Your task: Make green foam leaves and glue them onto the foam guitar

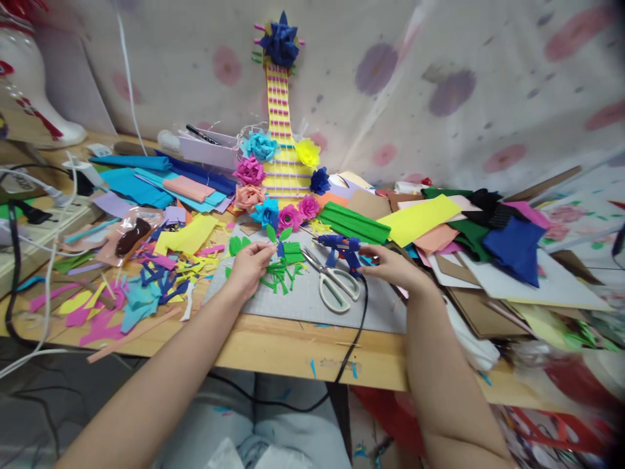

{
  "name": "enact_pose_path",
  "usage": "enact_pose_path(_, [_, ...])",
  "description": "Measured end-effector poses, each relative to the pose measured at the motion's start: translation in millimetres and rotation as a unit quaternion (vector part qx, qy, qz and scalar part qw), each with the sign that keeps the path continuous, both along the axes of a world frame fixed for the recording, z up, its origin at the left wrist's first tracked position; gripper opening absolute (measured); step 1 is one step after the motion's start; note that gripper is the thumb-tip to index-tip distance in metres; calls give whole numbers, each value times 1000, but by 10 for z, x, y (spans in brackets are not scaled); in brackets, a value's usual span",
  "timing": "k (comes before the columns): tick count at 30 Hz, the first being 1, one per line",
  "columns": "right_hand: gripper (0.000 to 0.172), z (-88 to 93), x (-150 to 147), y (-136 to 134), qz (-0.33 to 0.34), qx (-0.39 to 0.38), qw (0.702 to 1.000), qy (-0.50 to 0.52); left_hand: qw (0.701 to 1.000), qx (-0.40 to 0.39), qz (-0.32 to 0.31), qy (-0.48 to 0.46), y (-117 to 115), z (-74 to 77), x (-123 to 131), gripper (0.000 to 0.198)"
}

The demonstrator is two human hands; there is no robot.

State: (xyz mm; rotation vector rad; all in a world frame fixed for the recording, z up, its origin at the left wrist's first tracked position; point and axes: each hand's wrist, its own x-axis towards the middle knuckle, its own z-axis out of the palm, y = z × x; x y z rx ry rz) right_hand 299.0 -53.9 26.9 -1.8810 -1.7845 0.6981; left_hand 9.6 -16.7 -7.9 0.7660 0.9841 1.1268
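Note:
In the head view, the thumb and fingers of my left hand (250,266) pinch a small green paper leaf (271,233) by its lower end. Several cut green leaves (237,245) and a green paper piece (292,252) lie around that hand. My right hand (390,264) has its fingers closed at the back and handle of a blue glue gun (338,243), whose nozzle points left. Scissors (336,286) with pale handles rest partly open below the gun. Behind both hands stands a yellow paper guitar (280,166) trimmed with coloured paper flowers.
Paper scraps (141,293) cover the table's left side. Folded coloured paper (420,218) and cardboard are piled at right. A black cord (359,332) runs from the gun over the table's front edge. A power strip (73,228) with cables is at far left.

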Motion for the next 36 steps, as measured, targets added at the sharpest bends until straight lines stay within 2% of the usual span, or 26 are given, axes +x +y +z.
enact_pose_path(2, [39,-121,-92,53,27,8,1000,-11,1000,0,3,-1,-3,-3,-3,26])
enact_pose_path(4, [37,-219,-191,117,24,28,999,-6,1000,2,4,-1,-2,-9,-3,27])
enact_pose_path(10, [35,-397,-326,207,-56,81,995,17,1000,6,-6,-3,16,-20,17,28])
enact_pose_path(13, [37,-377,-329,180,-82,108,990,40,1000,4,-6,-1,21,-13,29,28])
enact_pose_path(16, [39,-297,-357,117,-101,137,979,109,1000,3,-2,2,21,-7,36,28])
enact_pose_path(20, [36,-205,-527,15,-51,154,968,192,1000,6,7,7,20,-10,46,26])
enact_pose_path(27, [30,-206,-873,-39,36,131,983,121,1000,12,16,11,32,-47,70,23])
enact_pose_path(36, [31,-222,-870,-17,42,147,984,88,1000,8,15,13,29,-23,89,21])
